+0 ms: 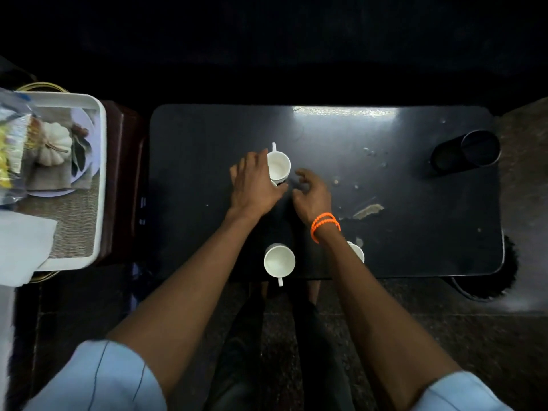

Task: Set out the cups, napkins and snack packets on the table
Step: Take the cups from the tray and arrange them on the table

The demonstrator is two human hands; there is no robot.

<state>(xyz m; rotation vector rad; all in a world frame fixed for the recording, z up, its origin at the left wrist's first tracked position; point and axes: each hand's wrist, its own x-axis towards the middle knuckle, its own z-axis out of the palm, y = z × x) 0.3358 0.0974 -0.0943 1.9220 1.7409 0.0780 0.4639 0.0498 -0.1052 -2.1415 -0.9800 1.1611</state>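
On the dark table (207,149) stands a white cup (278,167), handle pointing away, seemingly stacked on another cup whose rim peeps out below. My left hand (253,185) wraps around its left side. My right hand (311,194), with orange bracelets at the wrist, hovers just right of the cup, fingers loosely curled and holding nothing. A second white cup (279,261) stands near the table's front edge, handle toward me. A third white cup (357,252) is mostly hidden behind my right forearm. Napkins (23,244) and snack packets (12,149) lie on the white tray (100,161) at left.
A black cylindrical holder (465,151) stands at the table's far right. The tabletop has scratched, peeling patches right of centre. The tray rests on a dark wooden stand left of the table and bears a placemat picturing a white pumpkin.
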